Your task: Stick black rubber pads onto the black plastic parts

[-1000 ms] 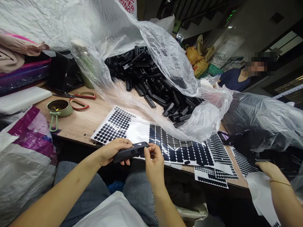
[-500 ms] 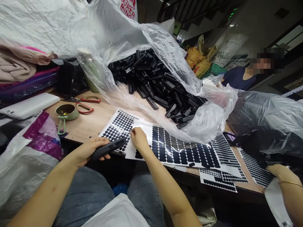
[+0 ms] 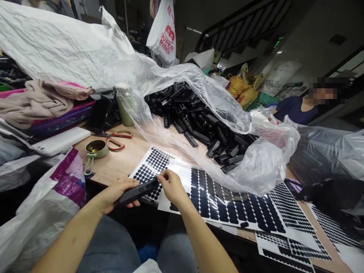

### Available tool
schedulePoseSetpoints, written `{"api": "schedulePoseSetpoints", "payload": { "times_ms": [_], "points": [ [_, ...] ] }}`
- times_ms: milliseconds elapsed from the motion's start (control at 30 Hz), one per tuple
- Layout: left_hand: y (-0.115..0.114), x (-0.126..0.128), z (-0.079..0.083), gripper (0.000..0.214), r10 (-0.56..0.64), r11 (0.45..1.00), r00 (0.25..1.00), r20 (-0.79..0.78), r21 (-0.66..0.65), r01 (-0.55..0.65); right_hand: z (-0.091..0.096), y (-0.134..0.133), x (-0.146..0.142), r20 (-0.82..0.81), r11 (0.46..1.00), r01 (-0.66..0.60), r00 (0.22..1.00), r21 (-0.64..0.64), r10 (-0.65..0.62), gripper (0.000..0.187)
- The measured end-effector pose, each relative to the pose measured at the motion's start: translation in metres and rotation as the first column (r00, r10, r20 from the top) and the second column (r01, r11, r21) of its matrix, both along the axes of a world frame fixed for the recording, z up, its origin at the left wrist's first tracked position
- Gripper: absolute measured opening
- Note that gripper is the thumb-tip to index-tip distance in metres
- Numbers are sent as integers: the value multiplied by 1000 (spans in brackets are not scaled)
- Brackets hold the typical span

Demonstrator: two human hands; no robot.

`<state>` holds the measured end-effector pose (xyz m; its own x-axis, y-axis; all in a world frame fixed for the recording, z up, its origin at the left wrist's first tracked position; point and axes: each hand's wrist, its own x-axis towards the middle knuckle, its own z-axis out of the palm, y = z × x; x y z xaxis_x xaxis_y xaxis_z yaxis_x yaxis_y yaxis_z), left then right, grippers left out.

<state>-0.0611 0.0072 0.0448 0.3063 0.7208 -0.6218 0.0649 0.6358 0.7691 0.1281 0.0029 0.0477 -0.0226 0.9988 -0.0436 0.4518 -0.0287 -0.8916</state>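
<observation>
Nearest, we note blue denim legs. Over them, a long black part with a finely ribbed side lies tilted in our left hand, thumb and fingers clamped about its near end. Our right hand has thumb and fingertips drawn together at its far end; whether they grip anything, we cannot tell. Beyond: a glossy sheet of black discs and a sheet of black rounded oblongs, on a wood-grain tabletop. Farther, slim black pieces lie heaped amid crumpled, translucent film.
</observation>
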Motion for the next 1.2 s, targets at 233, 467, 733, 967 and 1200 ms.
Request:
{"api": "schedulePoseSetpoints", "payload": {
  "times_ms": [233, 467, 733, 967, 1200],
  "points": [
    [-4, 10, 7, 25, -43, 999, 997, 58, 15, 43, 15, -30, -22, -76, 989, -141, 987, 38, 143, 9],
    [-10, 8, 7, 25, -68, 996, 993, 97, 61, 63, 15, -34, -24, -61, 992, -121, 991, 28, 122, 12],
    [-20, 15, 15, 25, -23, 994, 997, 79, 107, 15, 15, -42, -28, -11, 985, -100, 995, 141, 103, 7],
    [-61, -65, 74, 29, 504, 769, 669, -546, 637, -59, 1, -47, -24, -56, 984, 115, 993, 134, -109, 40],
    [-61, -156, 82, 30, 659, 719, -12, -752, 626, 302, -13, -61, 10, -107, 995, 89, 991, 41, -84, 27]
  ]
}}
